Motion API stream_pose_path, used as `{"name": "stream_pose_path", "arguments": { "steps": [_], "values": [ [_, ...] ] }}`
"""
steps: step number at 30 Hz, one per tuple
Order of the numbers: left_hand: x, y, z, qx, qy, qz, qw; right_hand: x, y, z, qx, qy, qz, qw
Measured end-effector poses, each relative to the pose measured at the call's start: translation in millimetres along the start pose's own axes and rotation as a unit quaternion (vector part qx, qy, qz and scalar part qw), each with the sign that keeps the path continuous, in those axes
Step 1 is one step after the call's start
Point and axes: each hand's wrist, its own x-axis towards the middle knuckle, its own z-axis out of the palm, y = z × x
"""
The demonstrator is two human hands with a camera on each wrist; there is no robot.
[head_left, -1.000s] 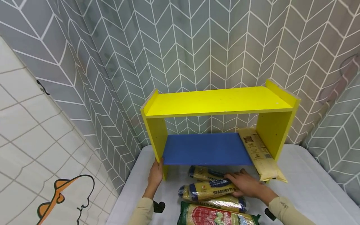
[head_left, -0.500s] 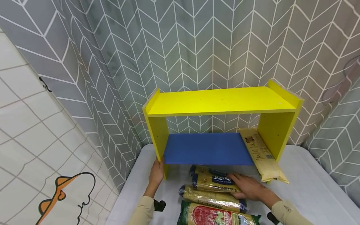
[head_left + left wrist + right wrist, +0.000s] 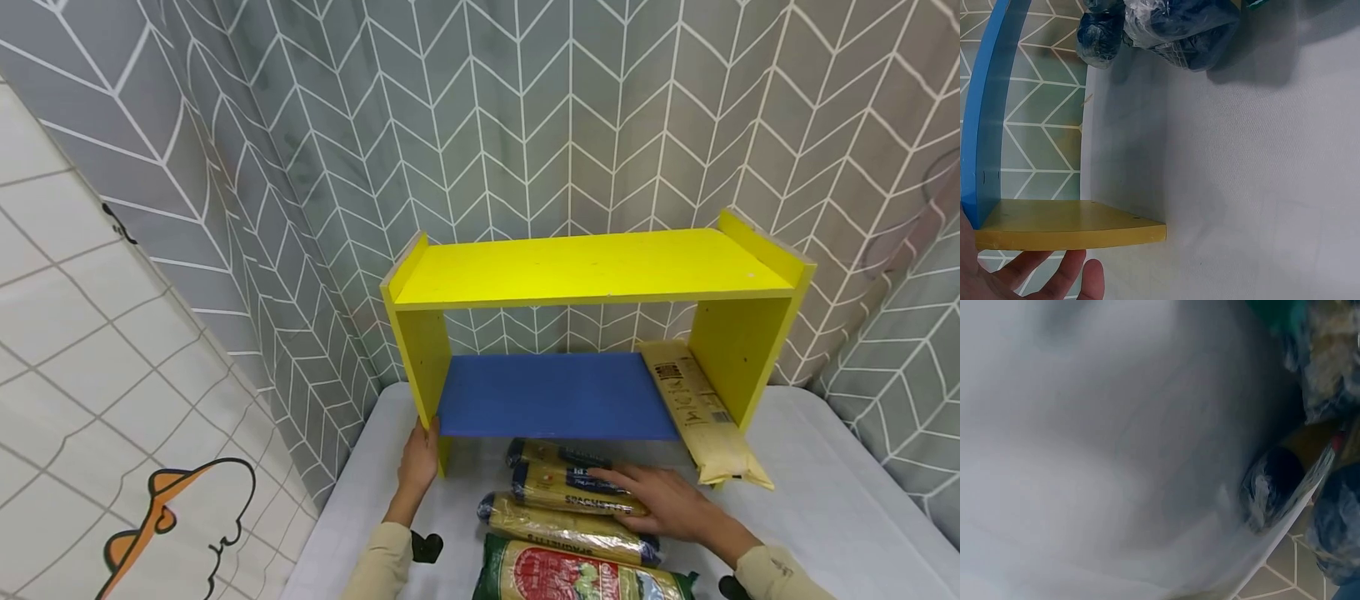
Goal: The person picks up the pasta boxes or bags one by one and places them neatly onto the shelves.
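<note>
The head view is showing both your forearms reaching forward from the near edge in light sleeves (image 3: 772, 573), the right one slanting inward. Nearest to you on the white table (image 3: 813, 475), a red-labelled bag (image 3: 566, 577) is lying crosswise, and just beyond it a gold pack (image 3: 566, 531) is lying beside it. Next, your right hand (image 3: 667, 504) is resting palm down on the right end of a spaghetti pack (image 3: 566, 490), its fingers lying relaxed and fairly straight over the top and its thumb lying along the near side. That pack is sitting directly under those fingers, its blue left end pointing away from them. Farther in, your left hand (image 3: 417, 462) is gripping the front edge of the left side of the yellow shelf (image 3: 417, 358); the left wrist view is showing its fingers slightly apart against the outer face. A rear pack (image 3: 547, 452) is lying just past the spaghetti pack, partly hidden below the blue board (image 3: 555, 392). On that board, a pale packet (image 3: 697, 408) is leaning out past the front edge at the right side, and a patterned curtain (image 3: 570, 125) is hanging behind everything.
</note>
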Motion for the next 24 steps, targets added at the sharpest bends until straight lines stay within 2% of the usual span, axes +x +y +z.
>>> {"name": "stream_pose_path", "arguments": {
  "steps": [3,7,15,24],
  "values": [
    [0.4,-0.2,-0.5,-0.001,0.002,-0.002,1.0000,-0.3,-3,0,-0.048,0.027,-0.035,0.9979],
    [1.1,-2.5,0.6,0.002,0.001,-0.008,1.0000,-2.0,-7,1,-0.107,0.064,-0.072,0.9896],
    [0.4,-4.2,3.2,0.005,0.003,-0.003,1.0000,-3.7,-11,1,-0.138,0.095,-0.079,0.9826],
    [2.0,-2.5,4.5,0.004,0.002,-0.002,1.0000,-2.8,-15,-1,-0.149,0.125,-0.076,0.9780]
  ]
}}
